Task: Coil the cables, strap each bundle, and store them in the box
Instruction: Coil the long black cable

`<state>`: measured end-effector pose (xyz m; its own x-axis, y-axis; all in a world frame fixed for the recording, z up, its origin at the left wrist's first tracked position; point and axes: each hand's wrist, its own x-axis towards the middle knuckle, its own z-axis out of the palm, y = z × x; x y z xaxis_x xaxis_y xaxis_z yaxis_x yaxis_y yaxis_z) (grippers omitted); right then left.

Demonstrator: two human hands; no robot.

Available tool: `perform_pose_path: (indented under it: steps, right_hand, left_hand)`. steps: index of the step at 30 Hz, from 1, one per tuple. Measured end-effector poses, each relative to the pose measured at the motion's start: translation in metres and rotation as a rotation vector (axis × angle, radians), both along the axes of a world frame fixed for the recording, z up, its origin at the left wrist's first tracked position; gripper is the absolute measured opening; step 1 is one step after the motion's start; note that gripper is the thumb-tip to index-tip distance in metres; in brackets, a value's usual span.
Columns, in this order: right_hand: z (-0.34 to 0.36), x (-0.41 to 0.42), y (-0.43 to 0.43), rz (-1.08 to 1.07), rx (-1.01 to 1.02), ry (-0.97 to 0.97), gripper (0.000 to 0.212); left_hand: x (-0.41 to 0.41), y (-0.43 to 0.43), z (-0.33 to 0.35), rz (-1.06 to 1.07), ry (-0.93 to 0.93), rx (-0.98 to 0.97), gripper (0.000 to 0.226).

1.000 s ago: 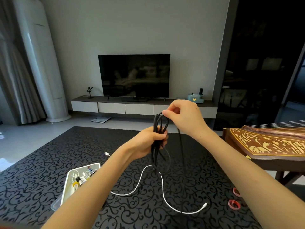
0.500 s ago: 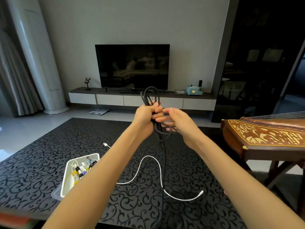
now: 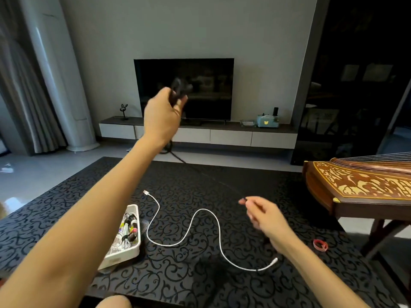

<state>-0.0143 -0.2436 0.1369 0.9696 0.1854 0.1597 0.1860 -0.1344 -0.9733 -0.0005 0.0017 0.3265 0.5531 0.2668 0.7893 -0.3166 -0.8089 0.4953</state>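
Above the patterned table [image 3: 278,185], the black cable [image 3: 176,91] is clenched, coiled, in the left hand [image 3: 163,116]. Its tail, pinched at the right hand's [image 3: 264,216] fingertips [image 3: 243,200], is held taut, presumably for looping.

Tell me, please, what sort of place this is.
Most likely a home living room: a television on a low cabinet, curtains at the left, and a zither beside the dark table.
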Motion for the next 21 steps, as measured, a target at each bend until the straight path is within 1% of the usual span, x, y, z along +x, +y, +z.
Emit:
perform_pose_path:
  steps: [1,2,3,4,5,6,8,9,11,13,15,18,19,21]
  right_hand:
    - [0.015,-0.001,-0.001,-0.021,-0.081,-0.113,0.019]
    - [0.031,-0.004,-0.001,-0.001,-0.198,-0.221,0.019]
    - [0.047,-0.007,0.001,0.043,-0.332,-0.295,0.018]
    - [0.062,-0.009,0.002,0.084,-0.454,-0.337,0.017]
    - [0.075,-0.010,0.005,0.115,-0.536,-0.368,0.017]
    - [0.087,-0.010,0.007,0.137,-0.576,-0.403,0.017]
    - [0.109,-0.010,0.011,0.158,-0.582,-0.500,0.018]
    - [0.119,-0.010,0.013,0.162,-0.572,-0.553,0.018]
    - [0.135,-0.009,0.016,0.156,-0.548,-0.621,0.018]
    - [0.148,-0.005,0.019,0.125,-0.507,-0.660,0.019]
    - [0.157,0.000,0.022,0.072,-0.448,-0.695,0.020]
    - [0.164,0.006,0.028,0.028,-0.396,-0.713,0.018]
    - [0.165,0.007,0.030,0.028,-0.398,-0.712,0.019]
    - [0.166,0.007,0.035,0.044,-0.422,-0.701,0.020]
  left_hand:
    - [-0.001,0.000,-0.007,0.013,0.097,0.111,0.024]
    - [-0.001,-0.002,-0.014,-0.009,0.208,0.176,0.025]
    - [0.000,-0.004,-0.021,-0.050,0.313,0.200,0.025]
    - [0.000,-0.006,-0.026,-0.118,0.411,0.174,0.026]
    - [-0.001,-0.009,-0.031,-0.225,0.498,0.069,0.027]
    - [-0.003,-0.013,-0.035,-0.357,0.585,-0.103,0.029]
    - [-0.007,-0.020,-0.042,-0.615,0.773,-0.444,0.044]
    - [-0.008,-0.024,-0.045,-0.716,0.844,-0.551,0.055]
    - [-0.012,-0.031,-0.050,-0.868,0.905,-0.677,0.071]
    - [-0.015,-0.039,-0.055,-0.957,0.942,-0.733,0.075]
    - [-0.019,-0.046,-0.061,-1.009,0.975,-0.719,0.065]
    - [-0.023,-0.056,-0.071,-1.080,0.970,-0.569,0.031]
    - [-0.023,-0.060,-0.074,-1.087,0.948,-0.561,0.025]
    - [-0.020,-0.067,-0.078,-1.043,0.913,-0.669,0.022]
